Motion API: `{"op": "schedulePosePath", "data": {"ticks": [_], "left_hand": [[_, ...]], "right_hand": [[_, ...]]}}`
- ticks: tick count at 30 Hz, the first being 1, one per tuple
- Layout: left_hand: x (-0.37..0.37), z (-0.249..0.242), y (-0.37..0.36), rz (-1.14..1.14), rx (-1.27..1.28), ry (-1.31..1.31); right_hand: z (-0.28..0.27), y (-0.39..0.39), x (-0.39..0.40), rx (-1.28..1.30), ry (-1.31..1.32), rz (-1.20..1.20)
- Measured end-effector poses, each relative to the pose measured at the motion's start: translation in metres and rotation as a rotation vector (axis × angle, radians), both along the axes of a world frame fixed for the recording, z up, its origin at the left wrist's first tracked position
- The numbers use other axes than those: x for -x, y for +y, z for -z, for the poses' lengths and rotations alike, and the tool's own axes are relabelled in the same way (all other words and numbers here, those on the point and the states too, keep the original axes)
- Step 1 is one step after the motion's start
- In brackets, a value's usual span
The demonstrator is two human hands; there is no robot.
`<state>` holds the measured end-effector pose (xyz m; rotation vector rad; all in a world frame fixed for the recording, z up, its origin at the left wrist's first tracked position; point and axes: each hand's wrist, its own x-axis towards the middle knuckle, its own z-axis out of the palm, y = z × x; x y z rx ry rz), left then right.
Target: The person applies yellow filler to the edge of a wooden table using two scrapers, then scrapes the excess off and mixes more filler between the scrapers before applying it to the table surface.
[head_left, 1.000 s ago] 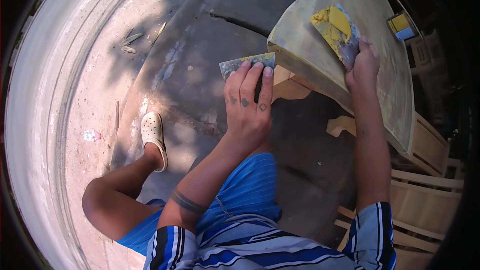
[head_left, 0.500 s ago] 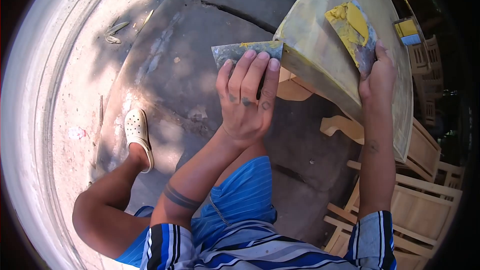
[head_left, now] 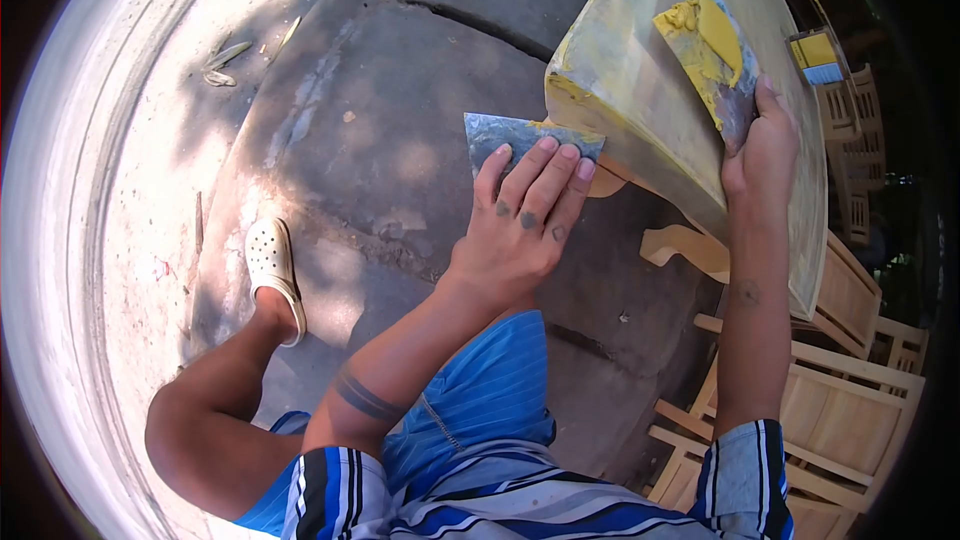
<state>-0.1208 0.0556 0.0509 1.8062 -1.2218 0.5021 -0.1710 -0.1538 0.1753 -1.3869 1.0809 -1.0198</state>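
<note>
My left hand (head_left: 520, 225) is closed on a flat metal scraper (head_left: 490, 140), its fingers spread along the face and a little yellow paste on the upper edge. This blade is beside the near edge of a pale, yellow-smeared wooden panel (head_left: 630, 70); whether they touch I cannot tell. Over the panel, my right hand (head_left: 765, 150) grips a second plate (head_left: 708, 60), which carries a thick lump of yellow paste (head_left: 718, 40). The thumb of my left hand is hidden behind its scraper.
Light wooden chair parts (head_left: 840, 420) stand at the lower right. A curved wooden leg (head_left: 685, 248) sticks out below the panel. A yellow and blue box (head_left: 817, 58) is at the upper right. My foot in a cream clog (head_left: 270, 255) rests on the concrete floor (head_left: 400, 100).
My left hand has moved right and slightly down with its scraper, which now tilts down toward the right. My right hand and its plate have barely shifted.
</note>
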Motion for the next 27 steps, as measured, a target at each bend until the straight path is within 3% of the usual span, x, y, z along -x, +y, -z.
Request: {"op": "schedulePosePath", "data": {"ticks": [2,5,12,16,20,24,27], "left_hand": [[0.004,0.001,0.014,0.075,0.031,0.093],[-0.006,-0.010,0.009,-0.069,0.234,0.208],[-0.006,-0.021,-0.010,-0.070,0.184,0.196],[0.015,-0.031,-0.003,0.163,0.038,0.193],[0.000,-0.025,-0.005,-0.152,0.210,0.189],[0.008,-0.026,-0.003,0.096,0.032,0.094],[-0.002,-0.019,-0.001,-0.066,0.172,0.114]], "right_hand": [[-0.001,0.003,-0.002,0.003,-0.037,-0.005],[-0.001,0.004,-0.001,0.009,-0.056,0.003],[0.001,0.000,0.000,0.004,-0.063,-0.025],[0.002,-0.003,0.001,-0.015,-0.065,-0.020],[0.001,-0.003,0.001,-0.013,-0.074,-0.018],[-0.002,0.002,0.000,-0.035,-0.056,-0.021],[-0.003,0.004,-0.002,-0.036,-0.067,0.007]]}}
